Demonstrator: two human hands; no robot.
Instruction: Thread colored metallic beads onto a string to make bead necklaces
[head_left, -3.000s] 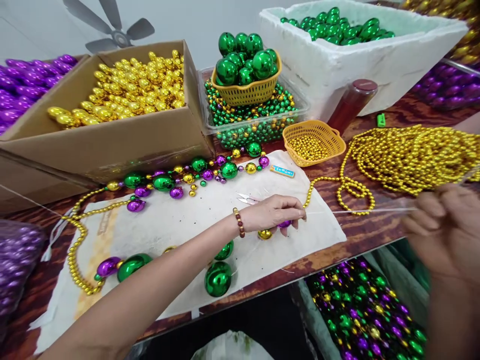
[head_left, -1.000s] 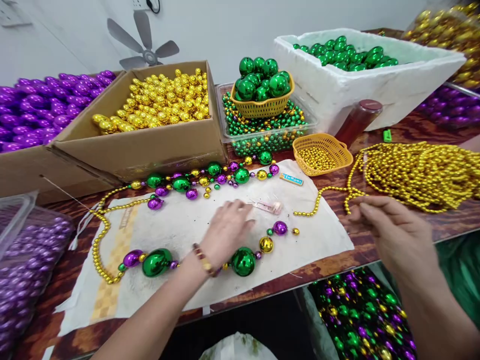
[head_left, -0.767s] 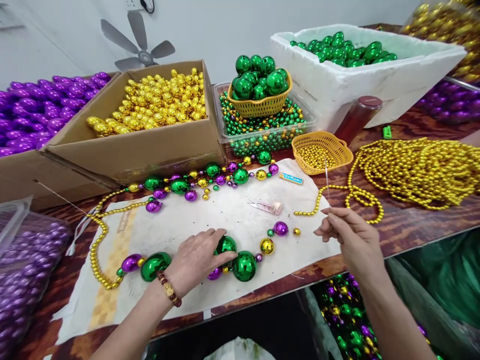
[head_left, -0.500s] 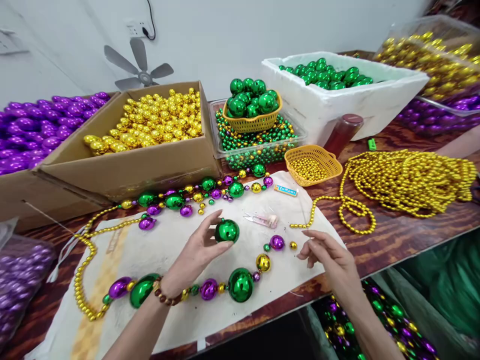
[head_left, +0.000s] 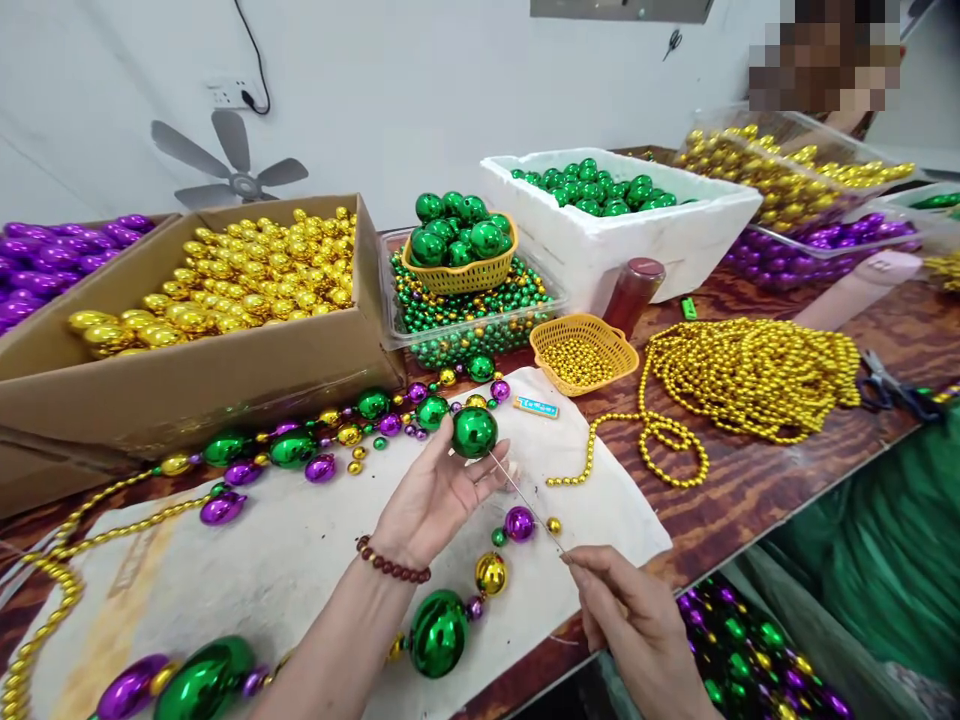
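My left hand [head_left: 435, 495], palm up with a beaded bracelet on the wrist, grips a large shiny green bead [head_left: 474, 432] between thumb and fingers. My right hand [head_left: 626, 610] pinches the near end of a long thin needle [head_left: 529, 504]; its far tip meets the underside of the green bead, and I cannot tell how deep it goes. Below the needle a purple bead [head_left: 519, 524] and a gold bead [head_left: 492, 573] lie in a strung row with a big green bead [head_left: 439, 633]. A loose small gold bead [head_left: 553, 525] sits just right of the needle.
A white cloth [head_left: 300, 530] covers part of the wooden table. Behind stand a cardboard box [head_left: 300, 345] of gold beads, a yellow basket [head_left: 551, 375] and a foam box [head_left: 630, 235]. Coiled gold bead strings [head_left: 750, 375] and scissors [head_left: 889, 385] lie right. A person is at the far right.
My left hand has lifted the green bead and turned palm up. My right hand has moved down and left, and the needle tip now meets the bead. The camera view has shifted right.
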